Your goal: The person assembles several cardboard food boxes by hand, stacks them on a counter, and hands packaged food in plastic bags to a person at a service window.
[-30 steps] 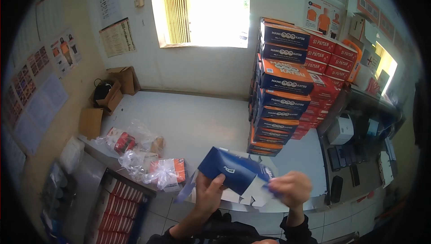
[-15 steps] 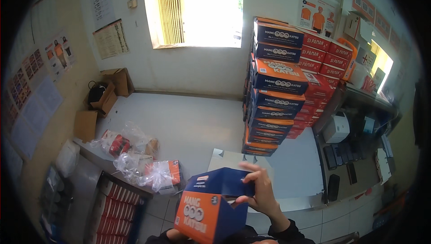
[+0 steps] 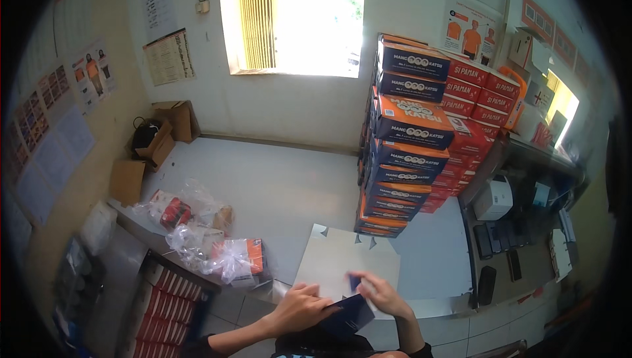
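A dark blue cardboard box (image 3: 347,317) is in front of my body at the lower edge, partly cut off by my arms. My left hand (image 3: 301,308) is closed on its left edge, fingers bent over the top. On the other side my right hand (image 3: 384,296) has its fingers curled at a small blue flap (image 3: 355,284) of the same box. Just beyond lies a flat pale carton sheet (image 3: 342,262) with cut notches along its far edge, on the white table (image 3: 289,174).
A tall stack of blue and orange boxes (image 3: 411,141) stands right of the sheet, with red boxes (image 3: 471,104) behind. Plastic-wrapped packages (image 3: 237,258) lie to the left. Red-and-white cartons (image 3: 168,312) fill a crate at lower left. Open brown cartons (image 3: 158,147) sit at far left.
The box has moved down and to the right, and its orange printed side no longer shows. My left hand has come into view on it. My right hand has dropped lower.
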A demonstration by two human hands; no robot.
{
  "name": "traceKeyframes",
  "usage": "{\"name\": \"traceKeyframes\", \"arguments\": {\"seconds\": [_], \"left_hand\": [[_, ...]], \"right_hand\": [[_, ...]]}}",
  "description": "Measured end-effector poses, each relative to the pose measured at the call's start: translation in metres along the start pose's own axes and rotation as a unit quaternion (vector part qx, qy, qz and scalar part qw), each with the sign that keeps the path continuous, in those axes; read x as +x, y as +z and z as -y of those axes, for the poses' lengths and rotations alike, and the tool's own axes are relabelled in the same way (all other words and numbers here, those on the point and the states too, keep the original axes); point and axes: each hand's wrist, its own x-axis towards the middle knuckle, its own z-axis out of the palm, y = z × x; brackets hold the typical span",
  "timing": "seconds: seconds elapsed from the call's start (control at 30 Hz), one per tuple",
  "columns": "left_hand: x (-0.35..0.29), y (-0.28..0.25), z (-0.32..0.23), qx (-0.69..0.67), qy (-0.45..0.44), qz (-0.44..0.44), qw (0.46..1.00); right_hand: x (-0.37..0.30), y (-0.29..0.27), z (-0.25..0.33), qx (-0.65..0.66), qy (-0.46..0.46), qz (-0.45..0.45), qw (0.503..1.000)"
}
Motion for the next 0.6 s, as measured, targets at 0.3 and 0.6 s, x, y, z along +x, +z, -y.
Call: {"name": "traceKeyframes", "arguments": {"seconds": [0.3,0.6], "left_hand": [[0.011,0.0,0.0,-0.444,-0.157,0.188,0.862],[0.023,0.002,-0.003,-0.487,-0.245,-0.194,0.816]], "right_hand": [[-0.001,-0.018,0.055,-0.115,-0.133,-0.07,0.982],[-0.009,0.012,0.024,-0.138,-0.29,-0.39,0.863]]}}
